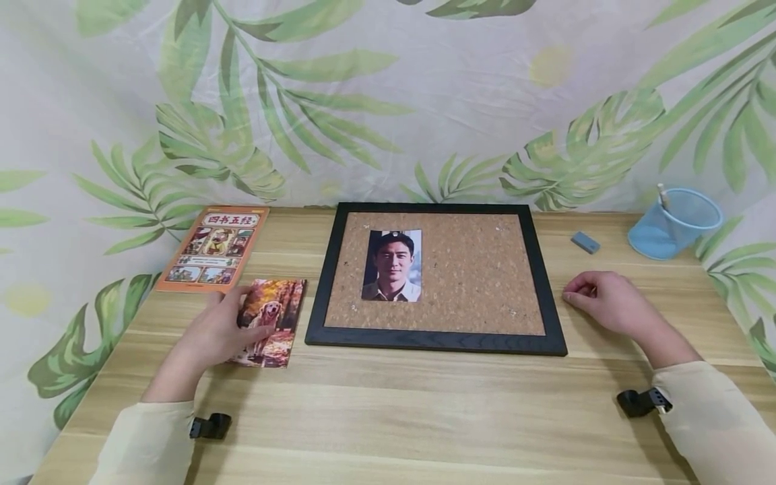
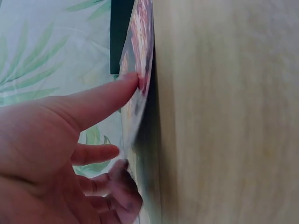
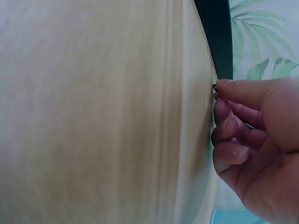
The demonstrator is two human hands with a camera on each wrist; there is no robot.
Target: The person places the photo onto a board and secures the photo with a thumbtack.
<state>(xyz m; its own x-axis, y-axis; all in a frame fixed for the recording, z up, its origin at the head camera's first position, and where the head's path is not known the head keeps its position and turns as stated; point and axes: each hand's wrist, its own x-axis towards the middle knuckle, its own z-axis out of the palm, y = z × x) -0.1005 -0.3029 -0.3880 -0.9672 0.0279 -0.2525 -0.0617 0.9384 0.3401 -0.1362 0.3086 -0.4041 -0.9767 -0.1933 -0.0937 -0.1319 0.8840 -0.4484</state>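
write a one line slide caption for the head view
Left hand grips a dog photo beside a cork board bearing a portrait; right hand rests curled on the table.

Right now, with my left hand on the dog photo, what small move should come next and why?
Probably lift the dog photo with the left hand toward the black-framed cork board: it lies lightly gripped on the wooden table, with bare cork beside the pinned portrait photo.

Home desk or study corner, wooden table [image 1: 424, 417], leaf-print cloth backdrop [image 1: 364, 101], cork pinboard [image 1: 473, 269], book [image 1: 215, 248], blue mesh pen cup [image 1: 675, 223], eraser [image 1: 585, 242]
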